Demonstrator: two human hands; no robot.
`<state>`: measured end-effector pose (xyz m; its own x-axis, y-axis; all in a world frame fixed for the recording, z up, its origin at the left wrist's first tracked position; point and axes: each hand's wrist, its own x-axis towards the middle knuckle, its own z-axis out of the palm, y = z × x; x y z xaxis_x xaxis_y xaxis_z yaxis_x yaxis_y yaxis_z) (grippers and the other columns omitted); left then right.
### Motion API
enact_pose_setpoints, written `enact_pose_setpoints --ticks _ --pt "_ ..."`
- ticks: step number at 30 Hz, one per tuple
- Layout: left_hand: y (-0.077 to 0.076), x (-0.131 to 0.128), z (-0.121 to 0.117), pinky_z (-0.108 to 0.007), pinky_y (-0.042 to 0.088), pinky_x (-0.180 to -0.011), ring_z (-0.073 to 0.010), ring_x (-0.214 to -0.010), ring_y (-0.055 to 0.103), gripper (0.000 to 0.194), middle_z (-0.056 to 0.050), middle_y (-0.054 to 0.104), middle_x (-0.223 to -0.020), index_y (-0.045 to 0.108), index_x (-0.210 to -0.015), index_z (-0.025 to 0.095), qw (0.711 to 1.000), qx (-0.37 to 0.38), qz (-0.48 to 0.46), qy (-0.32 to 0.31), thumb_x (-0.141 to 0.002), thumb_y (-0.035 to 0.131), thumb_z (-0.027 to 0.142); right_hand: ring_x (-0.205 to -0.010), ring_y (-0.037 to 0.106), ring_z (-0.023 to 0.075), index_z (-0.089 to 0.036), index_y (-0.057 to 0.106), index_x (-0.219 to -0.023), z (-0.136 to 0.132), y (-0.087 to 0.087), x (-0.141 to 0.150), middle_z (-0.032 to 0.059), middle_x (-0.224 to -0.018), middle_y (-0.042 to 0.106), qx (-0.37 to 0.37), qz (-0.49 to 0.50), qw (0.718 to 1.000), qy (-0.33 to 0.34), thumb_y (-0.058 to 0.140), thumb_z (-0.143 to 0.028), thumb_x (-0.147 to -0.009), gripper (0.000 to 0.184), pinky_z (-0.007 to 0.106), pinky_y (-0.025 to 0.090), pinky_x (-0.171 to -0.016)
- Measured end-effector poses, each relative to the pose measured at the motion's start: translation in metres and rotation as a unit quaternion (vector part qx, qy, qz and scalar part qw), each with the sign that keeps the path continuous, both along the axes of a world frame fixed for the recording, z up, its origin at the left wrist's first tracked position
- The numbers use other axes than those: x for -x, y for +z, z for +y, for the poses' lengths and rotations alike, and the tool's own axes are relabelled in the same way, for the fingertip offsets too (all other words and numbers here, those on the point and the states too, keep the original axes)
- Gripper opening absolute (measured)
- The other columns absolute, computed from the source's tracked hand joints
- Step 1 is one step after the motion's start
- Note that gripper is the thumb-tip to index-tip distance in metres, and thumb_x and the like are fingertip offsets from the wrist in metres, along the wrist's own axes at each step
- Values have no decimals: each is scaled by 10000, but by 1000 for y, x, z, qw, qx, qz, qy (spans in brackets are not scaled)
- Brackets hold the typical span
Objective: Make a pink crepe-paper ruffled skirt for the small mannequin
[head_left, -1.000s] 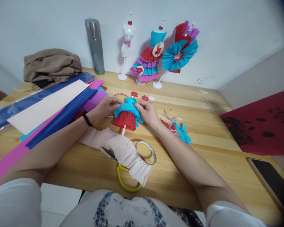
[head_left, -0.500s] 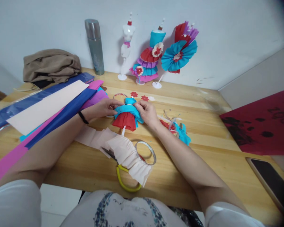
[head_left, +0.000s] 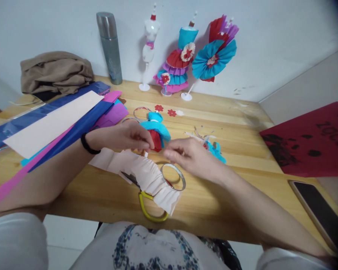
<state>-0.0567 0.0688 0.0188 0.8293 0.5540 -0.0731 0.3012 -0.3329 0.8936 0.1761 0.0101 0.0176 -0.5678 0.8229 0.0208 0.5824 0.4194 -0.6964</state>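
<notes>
My left hand [head_left: 126,135] is above the front of a small paper dress, with its fingers bent and pressed together. Facing it, my right hand [head_left: 190,154] has its fingers curled against the thumb. Whatever either pinches, if anything, is hidden or too small to make out. The doll dress [head_left: 157,131] of turquoise and red crepe paper lies on the table just behind my hands. Below them stretches a pleated cream crepe paper strip [head_left: 153,180], partly over yellow-handled scissors [head_left: 154,218]. A tape roll [head_left: 182,180] touches the strip's right side.
Along the wall stand a flask [head_left: 110,52], a bare mannequin [head_left: 150,41] and two dressed mannequins [head_left: 178,69]. Red paper flowers [head_left: 171,113] lie before them. Crepe sheets [head_left: 53,123] and a brown cloth [head_left: 56,71] cover the left; turquoise scraps [head_left: 215,152] and a phone [head_left: 315,213] lie right.
Both hands have let go of the paper dress and moved toward me, rising above the table. The dress stays lying where it was. The view has shifted slightly.
</notes>
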Motion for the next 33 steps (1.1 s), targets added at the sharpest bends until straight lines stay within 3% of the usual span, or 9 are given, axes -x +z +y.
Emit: enact_pose_setpoints --ticks 3,6,11,15,19,25,29,33 --pt "-6 -9 -10 -213 478 -656 -131 -747 651 226 -29 739 -848 728 -888 188 995 -69 33 -70 -834 517 126 -531 499 111 -185 631 -698 -24 -1 -6 1 -611 600 59 -52 995 56 545 -364 -900 284 241 341 -517" --pt "-15 -12 -12 -189 469 -723 -113 -825 653 294 -27 739 -936 705 -963 170 987 -97 63 -113 -852 455 64 -634 552 142 -177 645 -746 -41 -6 -9 28 -737 636 70 -122 988 70 627 -379 -849 227 257 373 -567" --pt "-18 -8 -16 -173 451 -737 -107 -829 634 255 -34 720 -930 685 -982 134 982 -100 98 -123 -879 461 72 -721 539 161 -162 538 -623 -55 -14 -6 39 -712 585 50 -149 983 92 565 -217 -867 251 281 383 -636" --pt "-16 -4 -20 -176 444 -711 -107 -794 609 237 -28 696 -878 670 -923 119 984 -89 104 -115 -892 440 76 -657 499 156 -190 467 -591 -57 -17 -11 24 -647 540 56 -92 993 56 526 -230 -880 297 286 364 -603" --pt "-16 0 -19 -180 430 -686 -100 -760 585 163 -15 665 -837 637 -878 129 988 -95 81 -92 -883 476 103 -594 486 132 -180 528 -633 -55 -8 -20 19 -642 570 109 -36 993 16 519 -305 -894 289 263 358 -561" --pt "13 7 -22 -192 423 -685 -101 -756 581 155 -19 674 -841 660 -879 162 986 -145 61 -59 -876 507 140 -613 500 121 -157 596 -689 -45 14 -28 23 -650 577 130 42 991 11 533 -387 -895 316 248 392 -578" --pt "28 6 -18 -209 416 -630 -111 -701 568 177 -22 678 -796 674 -879 156 994 -99 45 -22 -874 511 225 -583 447 113 -157 579 -670 -34 21 -29 1 -595 508 129 56 990 -10 533 -468 -888 383 244 348 -533" --pt "21 1 -4 -200 360 -528 -89 -593 480 195 -3 609 -697 658 -863 133 997 -43 33 46 -850 520 271 -528 363 100 -170 540 -624 -17 15 -29 -22 -558 405 115 45 992 -35 520 -551 -874 455 251 268 -490"
